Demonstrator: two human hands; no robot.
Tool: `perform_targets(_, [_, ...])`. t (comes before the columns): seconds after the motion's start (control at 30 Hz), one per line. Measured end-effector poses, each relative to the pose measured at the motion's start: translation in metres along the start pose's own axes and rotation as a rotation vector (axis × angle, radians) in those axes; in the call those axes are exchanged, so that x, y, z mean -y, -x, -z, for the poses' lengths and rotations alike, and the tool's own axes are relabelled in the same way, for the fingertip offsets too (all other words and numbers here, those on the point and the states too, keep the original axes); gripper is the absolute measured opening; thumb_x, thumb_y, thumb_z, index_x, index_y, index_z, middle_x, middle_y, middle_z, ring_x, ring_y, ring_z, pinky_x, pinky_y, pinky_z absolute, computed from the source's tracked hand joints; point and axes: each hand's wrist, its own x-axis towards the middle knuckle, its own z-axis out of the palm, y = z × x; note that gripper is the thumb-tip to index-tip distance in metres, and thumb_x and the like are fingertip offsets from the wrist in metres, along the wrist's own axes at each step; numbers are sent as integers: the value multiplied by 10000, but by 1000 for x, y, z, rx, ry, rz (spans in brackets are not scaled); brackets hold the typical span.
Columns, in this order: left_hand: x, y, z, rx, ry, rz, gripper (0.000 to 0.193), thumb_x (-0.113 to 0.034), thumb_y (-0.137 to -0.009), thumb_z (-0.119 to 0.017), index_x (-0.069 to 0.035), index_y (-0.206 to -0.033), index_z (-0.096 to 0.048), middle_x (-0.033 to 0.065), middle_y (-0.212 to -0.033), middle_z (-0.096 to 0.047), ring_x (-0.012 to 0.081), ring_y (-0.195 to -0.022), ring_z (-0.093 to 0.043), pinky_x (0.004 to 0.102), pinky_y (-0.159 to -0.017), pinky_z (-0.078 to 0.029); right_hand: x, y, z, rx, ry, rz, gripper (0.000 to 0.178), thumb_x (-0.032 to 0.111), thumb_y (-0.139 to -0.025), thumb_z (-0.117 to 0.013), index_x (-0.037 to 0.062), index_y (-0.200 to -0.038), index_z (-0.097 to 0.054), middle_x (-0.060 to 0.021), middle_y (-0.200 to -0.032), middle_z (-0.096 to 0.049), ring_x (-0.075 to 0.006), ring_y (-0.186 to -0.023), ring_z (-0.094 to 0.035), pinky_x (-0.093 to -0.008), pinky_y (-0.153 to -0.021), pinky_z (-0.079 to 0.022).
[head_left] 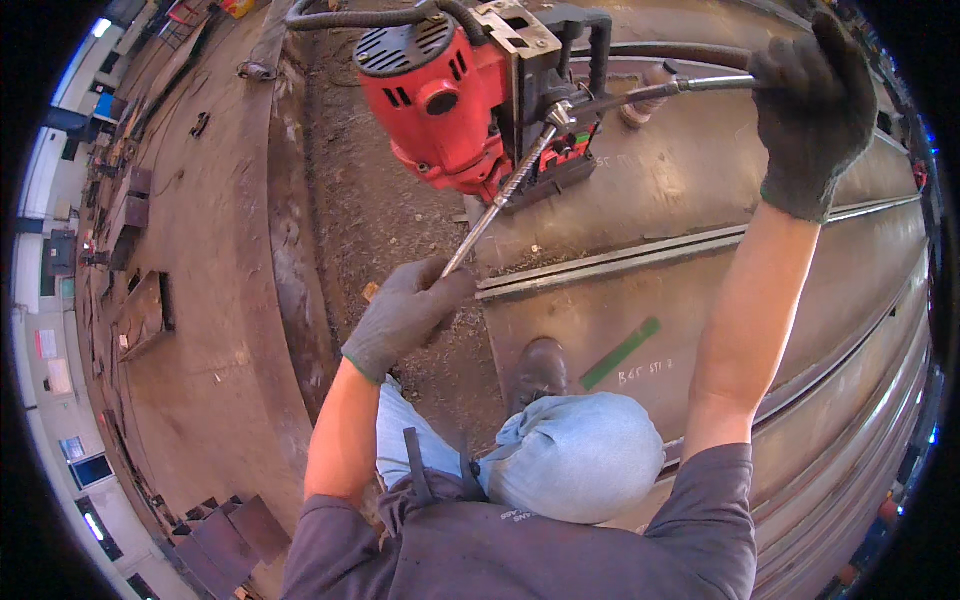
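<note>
A red drill with a magnetic base (440,110) stands at the top centre, beside the edge of a steel plate. Metal lever arms spread from the hub on its side. My gloved left hand (410,310) closes round the lower end of the near feed lever (505,195). At the upper right my right hand (815,120), in a dark glove, is wrapped at the end of the other feed lever (720,84); its fingers partly hide that end. One digit of this hand points upward.
A dark cable (370,18) runs from the drill's top. Brown steel plates (590,330) lie in rows at right, with a green strip (620,353) on one. My boot (540,370) rests near the plate edge. Steel pieces (230,540) lie at lower left.
</note>
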Motion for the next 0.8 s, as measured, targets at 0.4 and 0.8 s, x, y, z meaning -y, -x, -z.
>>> perform_targets(0.4, [14,4,-8,-339,-410,-253,491,-489,-937,-599,-53,-1143,-693,241,-1050,-694,421,-1003,-664,497,-840,-512,-18,5,-21,-395,193,193,416,172,-1058,-459,-26,-1422,-500,37,-676,-289,-105,-629,-352,-270,-541,-346])
perform_targets(0.8, [23,2,-29,-400,134,-287,484,-402,-937,-642,-8,-1215,-671,173,-1077,-737,249,-993,-710,378,-867,-536,-22,9,-32,-444,93,196,325,237,-1058,-534,10,-1279,-606,46,-636,-315,-66,-539,-337,-247,-458,-315])
